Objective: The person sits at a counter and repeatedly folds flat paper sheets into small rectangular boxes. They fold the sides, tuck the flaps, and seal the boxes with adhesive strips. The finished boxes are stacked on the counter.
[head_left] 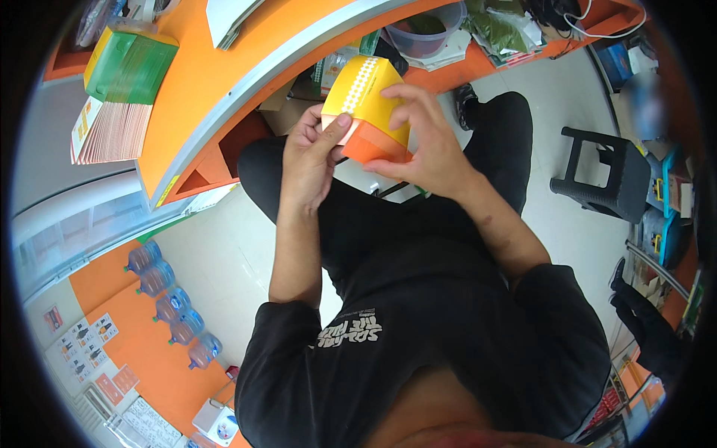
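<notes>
Yellow box (370, 112) with small print (370, 97) sits in both hands (305, 160) (433, 145).

The box (370, 97) partly hides your left hand (308, 160); the top edge crops the white stack (228, 18); the blur (647, 106) at right seems unreadable.

**Tight ahead, looser to the right**

The counter (193, 71) bars the way ahead and to the left, its curved edge running past the left hand (302, 164). On it, the stack (138, 67) would stop a low sweep at far left. The left knee (260, 170) crowds the space beside the counter. Between the hands, the box (385, 86) fills the room; behind it, a gap opens between the forearms, above the lap. The tub (426, 45) stands beyond the box. Rightward, past the right hand (432, 145) and right knee (508, 123), there is passage over the floor (545, 101) until the stool (633, 179).
</notes>
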`<action>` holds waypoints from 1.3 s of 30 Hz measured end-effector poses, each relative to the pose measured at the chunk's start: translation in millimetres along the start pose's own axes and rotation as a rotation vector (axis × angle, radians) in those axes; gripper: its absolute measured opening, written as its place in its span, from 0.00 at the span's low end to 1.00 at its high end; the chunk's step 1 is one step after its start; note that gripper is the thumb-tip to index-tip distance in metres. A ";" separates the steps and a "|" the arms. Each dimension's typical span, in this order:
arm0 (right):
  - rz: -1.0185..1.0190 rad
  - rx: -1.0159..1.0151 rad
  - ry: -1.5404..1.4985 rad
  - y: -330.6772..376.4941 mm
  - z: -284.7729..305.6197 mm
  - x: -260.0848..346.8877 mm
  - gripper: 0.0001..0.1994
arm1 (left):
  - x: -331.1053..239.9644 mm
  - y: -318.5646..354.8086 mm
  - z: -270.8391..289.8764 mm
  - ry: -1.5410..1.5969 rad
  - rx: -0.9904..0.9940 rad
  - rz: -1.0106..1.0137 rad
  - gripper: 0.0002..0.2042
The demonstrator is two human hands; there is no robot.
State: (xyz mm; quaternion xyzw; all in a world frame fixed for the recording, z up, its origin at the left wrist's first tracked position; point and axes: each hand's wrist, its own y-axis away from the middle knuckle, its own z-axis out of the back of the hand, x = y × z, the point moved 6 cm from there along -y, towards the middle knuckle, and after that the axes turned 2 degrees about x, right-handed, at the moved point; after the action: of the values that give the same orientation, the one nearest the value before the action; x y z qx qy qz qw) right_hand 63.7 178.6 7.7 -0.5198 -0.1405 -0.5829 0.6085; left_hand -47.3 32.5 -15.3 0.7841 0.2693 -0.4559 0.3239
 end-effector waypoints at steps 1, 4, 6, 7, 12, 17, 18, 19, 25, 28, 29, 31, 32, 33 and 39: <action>0.032 -0.027 0.046 2.2 -5.1 -1.8 0.25 | 1.3 1.3 -5.5 0.073 0.013 -0.013 0.11; 0.087 -0.088 0.103 3.4 -6.6 -7.1 0.25 | 5.1 -1.8 -15.0 0.177 0.016 -0.027 0.11; 0.066 -0.101 0.078 2.4 -4.3 -2.7 0.23 | 1.0 -0.6 -22.7 0.210 0.004 -0.047 0.11; 0.055 -0.107 0.065 2.1 -3.3 -1.4 0.23 | 2.7 -0.5 -23.5 0.189 -0.008 -0.069 0.11; -0.039 -0.184 -0.075 8.6 2.5 -15.4 0.15 | 5.7 -0.3 -27.0 -0.162 -0.095 -0.305 0.11; -0.281 -0.235 -0.386 12.4 1.3 -25.9 0.09 | 9.6 2.5 -29.7 -0.343 -0.194 -0.490 0.09; -0.373 -0.236 -0.486 15.3 -0.8 -30.7 0.09 | 10.2 2.4 -29.8 -0.418 -0.201 -0.555 0.09; -0.465 -0.236 -0.586 18.5 -3.1 -35.3 0.10 | 9.0 4.1 -31.4 -0.494 -0.208 -0.620 0.09; -0.439 -0.214 -0.786 16.1 1.9 -35.1 0.10 | 1.2 10.2 -44.0 -0.670 -0.249 -0.738 0.09; -0.367 -0.236 -0.824 9.9 -2.8 -28.0 0.09 | 1.4 9.7 -53.0 -0.705 -0.199 -0.781 0.09; -0.347 -0.237 -0.824 8.8 -3.5 -27.6 0.10 | 3.5 9.5 -54.9 -0.706 -0.166 -0.777 0.10; -0.365 -0.206 -0.770 8.0 -1.5 -29.5 0.10 | 8.0 9.9 -57.6 -0.707 -0.101 -0.770 0.10; -0.374 -0.193 -0.742 7.4 0.2 -29.7 0.10 | 8.3 8.9 -57.0 -0.677 -0.096 -0.744 0.10; -0.340 -0.218 -0.675 5.5 5.1 -26.8 0.09 | 7.5 8.0 -56.1 -0.648 -0.090 -0.717 0.10; -0.256 -0.186 -0.274 -4.3 26.3 -8.4 0.06 | 1.9 6.9 -55.3 -0.580 -0.071 -0.643 0.11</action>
State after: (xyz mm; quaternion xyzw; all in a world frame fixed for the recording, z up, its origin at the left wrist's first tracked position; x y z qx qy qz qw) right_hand 69.1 205.2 14.3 -0.6261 -0.2327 -0.5898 0.4539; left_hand -11.7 70.0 5.5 0.4881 0.4130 -0.7256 0.2542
